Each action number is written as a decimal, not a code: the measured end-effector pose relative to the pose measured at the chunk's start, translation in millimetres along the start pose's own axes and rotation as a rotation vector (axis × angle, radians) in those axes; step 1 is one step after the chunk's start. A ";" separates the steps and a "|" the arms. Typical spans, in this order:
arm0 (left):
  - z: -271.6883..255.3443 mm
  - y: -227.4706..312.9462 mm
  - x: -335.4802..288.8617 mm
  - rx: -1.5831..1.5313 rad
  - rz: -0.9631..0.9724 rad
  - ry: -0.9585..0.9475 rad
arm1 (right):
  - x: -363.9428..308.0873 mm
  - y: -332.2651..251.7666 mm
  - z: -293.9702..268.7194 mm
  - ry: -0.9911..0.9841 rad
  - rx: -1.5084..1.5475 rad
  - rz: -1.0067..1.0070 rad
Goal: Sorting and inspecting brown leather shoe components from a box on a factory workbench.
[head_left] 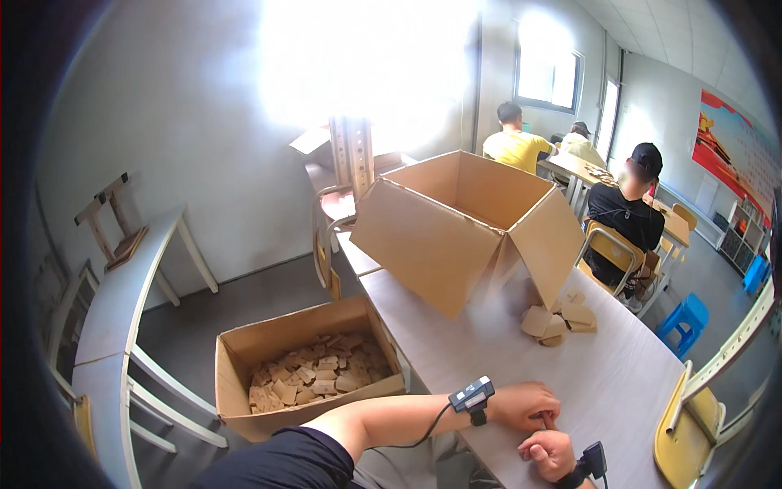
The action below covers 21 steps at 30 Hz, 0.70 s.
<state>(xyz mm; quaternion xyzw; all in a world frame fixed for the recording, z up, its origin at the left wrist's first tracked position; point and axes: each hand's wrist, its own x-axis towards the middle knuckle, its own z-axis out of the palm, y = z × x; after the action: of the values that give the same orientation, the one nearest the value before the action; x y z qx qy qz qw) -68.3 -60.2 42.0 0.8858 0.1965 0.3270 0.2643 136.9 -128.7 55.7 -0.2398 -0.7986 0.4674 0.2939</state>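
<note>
My left hand (524,405) and my right hand (549,455) meet over the near part of the pale table (456,359). Both have curled, closed fingers, and the fingertips come together. Whatever may be pinched between them is hidden. Beyond the hands lies a small pile of tan cardboard pieces (554,326). Behind it stands a large cardboard box (432,244), its top open and flaps folded outward. To the left, below the tabletop, another open cardboard box (236,359) holds many loose cardboard pieces (318,375).
A long narrow table (122,301) stands at the left with an upturned stool (118,224). Yellow chairs (692,424) and a blue stool (686,322) are on the right. Several people sit at tables farther back, one in a black cap (646,159). Each wrist carries a strapped device.
</note>
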 end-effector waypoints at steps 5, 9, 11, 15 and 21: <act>1.3 -1.9 0.4 -0.066 0.011 0.017 | 4.2 -2.5 -0.8 -0.008 -0.109 -0.076; 2.6 -3.3 -1.8 -0.078 0.013 0.032 | 6.9 -2.7 -0.3 -0.019 -0.165 -0.129; 1.9 -4.1 -3.2 -0.088 0.015 0.030 | 8.6 -3.7 1.3 -0.024 -0.184 -0.149; -4.4 2.6 -3.9 -0.127 0.029 0.002 | 8.8 -14.3 6.6 0.014 -0.252 -0.221; 2.6 -6.6 -3.3 -0.135 0.053 -0.002 | 9.7 -14.7 6.1 0.011 -0.260 -0.243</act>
<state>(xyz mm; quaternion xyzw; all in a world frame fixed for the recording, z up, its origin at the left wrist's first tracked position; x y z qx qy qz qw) -69.9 -57.6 34.8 0.8711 0.1505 0.3456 0.3147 124.2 -132.6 68.8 -0.1800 -0.8738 0.3199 0.3192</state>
